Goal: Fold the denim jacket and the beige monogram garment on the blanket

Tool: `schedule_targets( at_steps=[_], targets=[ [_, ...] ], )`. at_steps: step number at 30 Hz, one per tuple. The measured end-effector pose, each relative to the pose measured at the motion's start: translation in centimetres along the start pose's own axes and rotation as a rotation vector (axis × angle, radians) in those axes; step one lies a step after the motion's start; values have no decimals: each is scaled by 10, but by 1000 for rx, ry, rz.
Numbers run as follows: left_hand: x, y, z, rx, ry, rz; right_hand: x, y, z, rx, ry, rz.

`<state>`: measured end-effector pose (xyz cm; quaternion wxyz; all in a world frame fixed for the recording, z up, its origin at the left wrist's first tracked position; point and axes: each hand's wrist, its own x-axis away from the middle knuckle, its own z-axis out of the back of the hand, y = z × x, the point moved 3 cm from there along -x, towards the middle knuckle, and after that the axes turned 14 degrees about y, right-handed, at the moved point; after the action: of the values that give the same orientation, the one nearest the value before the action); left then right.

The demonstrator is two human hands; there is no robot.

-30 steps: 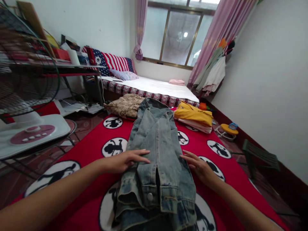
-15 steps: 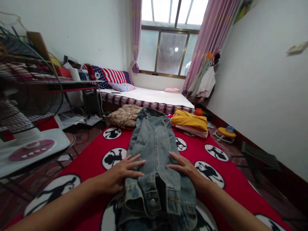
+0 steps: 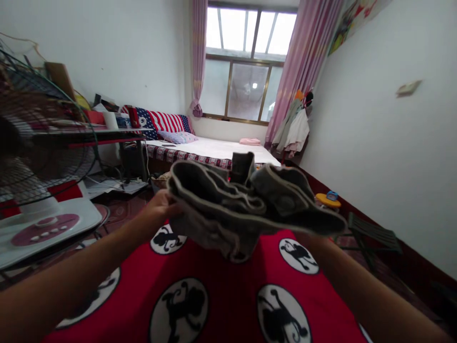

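— Where is the denim jacket (image 3: 246, 209)?
— Folded and lifted above the red rug (image 3: 221, 290), in front of the bed (image 3: 214, 148).
— The hands?
— The left hand (image 3: 160, 206) has its fingers closed on the jacket's left edge; the right hand is hidden behind the cloth, grip unclear.

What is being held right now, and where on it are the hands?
The folded denim jacket, lifted off the red mat; the left hand grips its left edge, the right hand is hidden beneath it.

1. Your left hand (image 3: 159, 206) grips the folded denim jacket (image 3: 246, 205) at its left edge.
2. The jacket is raised above the red rug (image 3: 214, 267).
3. Your right hand is hidden behind it.
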<state>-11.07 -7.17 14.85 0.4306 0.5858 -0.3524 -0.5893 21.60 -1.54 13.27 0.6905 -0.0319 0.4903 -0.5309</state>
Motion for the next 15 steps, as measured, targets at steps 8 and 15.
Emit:
schedule_targets(
  at_steps=[8, 15],
  targets=[
    [-148, -8, -50, -773, 521, -160, -76, 10, -47, 233, 239, -220],
    [-66, -162, -108, -1194, 125, -345, 37, 64, -130, 453, -73, -84]
  ],
)
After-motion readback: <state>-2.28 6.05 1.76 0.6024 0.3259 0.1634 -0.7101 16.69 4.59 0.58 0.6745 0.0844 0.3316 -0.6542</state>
